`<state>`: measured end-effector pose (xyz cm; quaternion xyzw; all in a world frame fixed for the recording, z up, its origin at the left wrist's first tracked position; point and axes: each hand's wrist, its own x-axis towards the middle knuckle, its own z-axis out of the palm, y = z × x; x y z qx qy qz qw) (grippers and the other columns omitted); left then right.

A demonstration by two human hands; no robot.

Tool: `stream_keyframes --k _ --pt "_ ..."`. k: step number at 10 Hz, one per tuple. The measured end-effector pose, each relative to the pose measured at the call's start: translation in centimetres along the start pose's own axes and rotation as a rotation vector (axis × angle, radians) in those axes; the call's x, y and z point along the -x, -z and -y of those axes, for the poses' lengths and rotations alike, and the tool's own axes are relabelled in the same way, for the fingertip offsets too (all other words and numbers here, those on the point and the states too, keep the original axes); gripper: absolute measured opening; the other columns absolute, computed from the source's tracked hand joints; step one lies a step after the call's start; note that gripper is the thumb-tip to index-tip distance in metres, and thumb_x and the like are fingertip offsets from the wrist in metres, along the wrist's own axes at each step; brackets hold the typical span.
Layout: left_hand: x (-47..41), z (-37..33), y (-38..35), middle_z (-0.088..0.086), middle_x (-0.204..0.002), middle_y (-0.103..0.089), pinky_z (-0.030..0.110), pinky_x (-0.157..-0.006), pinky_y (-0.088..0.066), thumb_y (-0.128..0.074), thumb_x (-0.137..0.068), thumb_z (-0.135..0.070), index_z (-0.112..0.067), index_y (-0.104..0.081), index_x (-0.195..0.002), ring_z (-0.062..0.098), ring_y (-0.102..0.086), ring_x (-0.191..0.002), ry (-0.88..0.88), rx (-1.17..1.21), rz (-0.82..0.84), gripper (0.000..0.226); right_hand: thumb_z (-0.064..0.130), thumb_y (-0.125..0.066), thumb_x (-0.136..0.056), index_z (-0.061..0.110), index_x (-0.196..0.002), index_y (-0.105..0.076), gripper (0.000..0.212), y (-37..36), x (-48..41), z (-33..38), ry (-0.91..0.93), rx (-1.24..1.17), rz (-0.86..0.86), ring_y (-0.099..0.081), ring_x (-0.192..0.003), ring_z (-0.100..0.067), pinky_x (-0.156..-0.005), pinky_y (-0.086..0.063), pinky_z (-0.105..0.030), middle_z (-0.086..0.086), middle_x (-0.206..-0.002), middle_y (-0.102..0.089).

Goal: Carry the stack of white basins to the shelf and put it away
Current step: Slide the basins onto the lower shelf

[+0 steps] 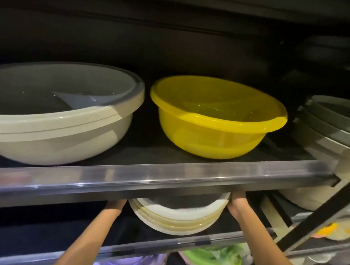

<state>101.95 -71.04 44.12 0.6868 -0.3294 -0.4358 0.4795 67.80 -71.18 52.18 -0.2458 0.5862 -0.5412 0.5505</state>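
The stack of white basins (176, 218) sits on the lower dark shelf board (234, 225), its upper part hidden behind the metal front rail (148, 181) of the shelf above. My left hand (116, 205) reaches in at the stack's left side, and most of it is hidden by the rail. At the stack's right rim my right hand (237, 203) presses against it with the fingers tucked under the rail. Both forearms stretch up from the bottom of the view.
On the upper shelf stand a large beige basin (55, 135) at the left and a yellow basin (214, 132) in the middle. A pile of grey-rimmed basins (328, 127) fills the right. A black diagonal brace (317, 216) crosses at the right. Coloured items lie below.
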Motion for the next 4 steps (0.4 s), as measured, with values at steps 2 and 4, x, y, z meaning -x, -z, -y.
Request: stream_keyframes --k 2,4 --pt "1.3 -1.6 0.2 0.026 -0.13 -0.055 0.055 -0.109 -0.039 -0.05 -0.1 -0.007 0.008 -0.052 -0.128 0.042 -0.053 -0.118 0.049 -0.06 0.032 0.031 0.024 -0.038 -0.11 0.012 -0.098 -0.061 0.029 1.1 -0.8 -0.3 -0.003 0.168 -0.001 -0.061 -0.085 -0.025 -0.069 -0.049 -0.034 -0.014 -0.098 -0.065" --pt "8.2 -4.3 -0.4 0.018 -0.097 -0.062 0.029 -0.08 -0.037 -0.05 -0.1 -0.013 -0.012 -0.054 -0.077 0.022 -0.049 -0.09 -0.07 -0.209 -0.035 0.023 0.03 -0.044 -0.107 0.005 -0.131 -0.061 0.039 2.4 0.5 -0.3 0.062 0.372 0.054 -0.06 -0.113 -0.035 -0.096 -0.045 -0.041 -0.02 -0.127 -0.065"
